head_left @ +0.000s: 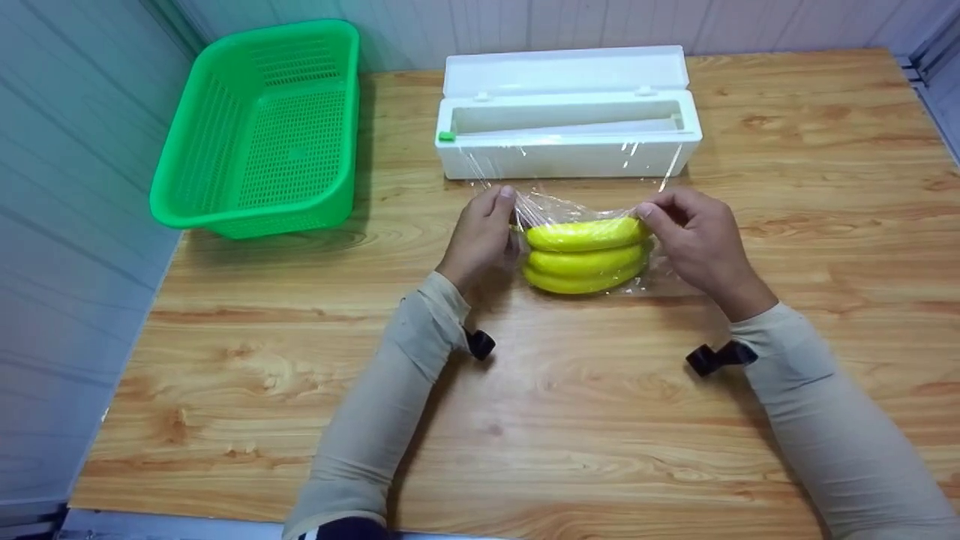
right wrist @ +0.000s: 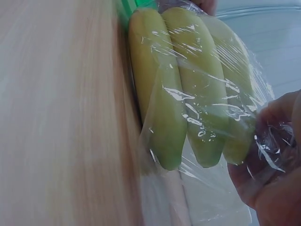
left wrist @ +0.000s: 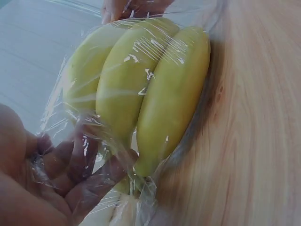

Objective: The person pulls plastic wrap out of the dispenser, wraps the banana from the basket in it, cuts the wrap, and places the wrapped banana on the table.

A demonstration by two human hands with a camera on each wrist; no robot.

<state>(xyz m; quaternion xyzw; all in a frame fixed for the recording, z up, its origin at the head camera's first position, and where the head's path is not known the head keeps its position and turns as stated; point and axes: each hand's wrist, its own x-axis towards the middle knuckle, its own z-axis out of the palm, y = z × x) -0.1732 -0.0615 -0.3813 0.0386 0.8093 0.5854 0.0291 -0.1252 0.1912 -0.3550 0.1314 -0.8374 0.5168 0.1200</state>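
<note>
A bunch of yellow bananas (head_left: 585,264) lies on the table, covered by clear plastic wrap (head_left: 553,206). The film runs back from the bananas to a white wrap dispenser box (head_left: 570,159) with its lid raised. At the bananas' left end, my left hand (head_left: 480,234) pinches gathered film. On the opposite end, my right hand (head_left: 697,238) grips the film between thumb and fingers. Both wrist views show three bananas (left wrist: 174,103) under the wrinkled film, with film also over the left fingers (left wrist: 101,181) and the right hand (right wrist: 277,160).
A green plastic basket (head_left: 345,191) stands at the back left of the wooden table (head_left: 585,420). The white dispenser sits just beyond the bananas, near the back wall (head_left: 600,26). A small green piece (head_left: 447,136) is on the dispenser's left front edge.
</note>
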